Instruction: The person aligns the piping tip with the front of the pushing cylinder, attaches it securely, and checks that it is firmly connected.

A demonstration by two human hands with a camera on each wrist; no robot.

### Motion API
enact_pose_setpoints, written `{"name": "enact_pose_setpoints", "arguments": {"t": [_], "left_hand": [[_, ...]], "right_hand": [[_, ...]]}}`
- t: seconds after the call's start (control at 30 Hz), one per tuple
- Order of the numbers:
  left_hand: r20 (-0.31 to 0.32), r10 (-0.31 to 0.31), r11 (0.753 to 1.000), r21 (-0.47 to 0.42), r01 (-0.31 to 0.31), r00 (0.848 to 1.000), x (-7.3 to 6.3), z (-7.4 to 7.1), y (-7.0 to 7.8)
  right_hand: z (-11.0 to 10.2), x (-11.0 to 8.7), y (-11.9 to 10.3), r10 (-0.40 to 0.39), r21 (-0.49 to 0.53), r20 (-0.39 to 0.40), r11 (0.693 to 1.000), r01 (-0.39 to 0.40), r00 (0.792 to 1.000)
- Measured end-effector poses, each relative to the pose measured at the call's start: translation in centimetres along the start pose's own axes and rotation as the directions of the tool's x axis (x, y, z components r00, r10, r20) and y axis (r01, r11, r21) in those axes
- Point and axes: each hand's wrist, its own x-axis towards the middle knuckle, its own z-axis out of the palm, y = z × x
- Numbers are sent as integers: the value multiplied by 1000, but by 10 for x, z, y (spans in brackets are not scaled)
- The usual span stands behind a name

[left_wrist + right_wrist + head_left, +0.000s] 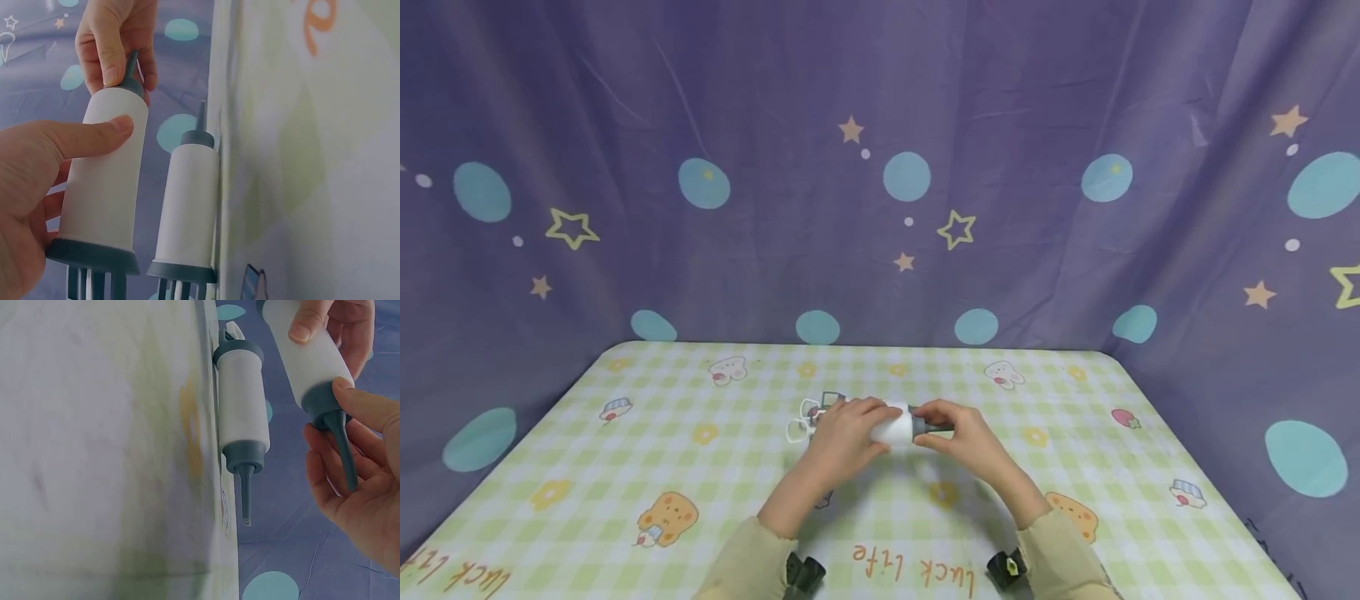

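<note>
A white icing syringe [892, 427] with a dark teal cap and narrow nozzle is held sideways above the table. My left hand [846, 442] grips its barrel, thumb laid along the near side. At the other end my right hand [964, 429] pinches the teal nozzle cap [320, 403] between thumb and fingers, the nozzle pointing into the palm. A second, similar syringe [187, 206] lies on the table just beyond the held one, touched by neither hand. In the head view my hands hide most of it. White handle loops [797, 431] show left of my left hand.
A green-and-white checked cloth [715, 475] with cartoon prints covers the table. Behind it hangs a purple curtain [775, 233] with stars and teal ovals. Dark wrist devices [805, 575] sit by both sleeves.
</note>
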Motion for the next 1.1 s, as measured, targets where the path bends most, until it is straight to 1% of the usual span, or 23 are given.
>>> {"name": "enact_pose_setpoints", "arguments": {"t": [0.1, 0.23, 0.3, 0.4, 0.5, 0.73, 0.97, 1.1], "left_hand": [[15, 8, 1000, -15, -8, 1000, -1, 4, -1], [15, 26, 999, -22, -25, 1000, -1, 8, -4], [29, 35, 999, -33, -34, 999, 0, 10, -5], [70, 42, 998, -53, -39, 997, -2, 13, -7], [113, 38, 997, -78, -29, 993, -3, 16, -8], [182, 19, 993, -121, 3, 983, -6, 19, -8], [232, -11, 987, -154, 48, 973, -7, 20, -9], [245, 2, 986, -165, 40, 969, -7, 21, -9]], "right_hand": [[-1, 1, 6, -29, -10, 27, 1000, 29, 999], [-2, 2, 10, -75, -28, 58, 997, 77, 995], [-2, 1, 11, -75, -48, 81, 996, 79, 994], [-1, 0, 14, -54, -75, 125, 995, 63, 991], [1, 0, 16, -51, -100, 163, 993, 68, 985], [4, 2, 17, -61, -157, 228, 983, 98, 972], [5, 3, 12, -60, -207, 255, 971, 115, 965], [7, 3, 12, -44, -230, 255, 967, 105, 966]]}}
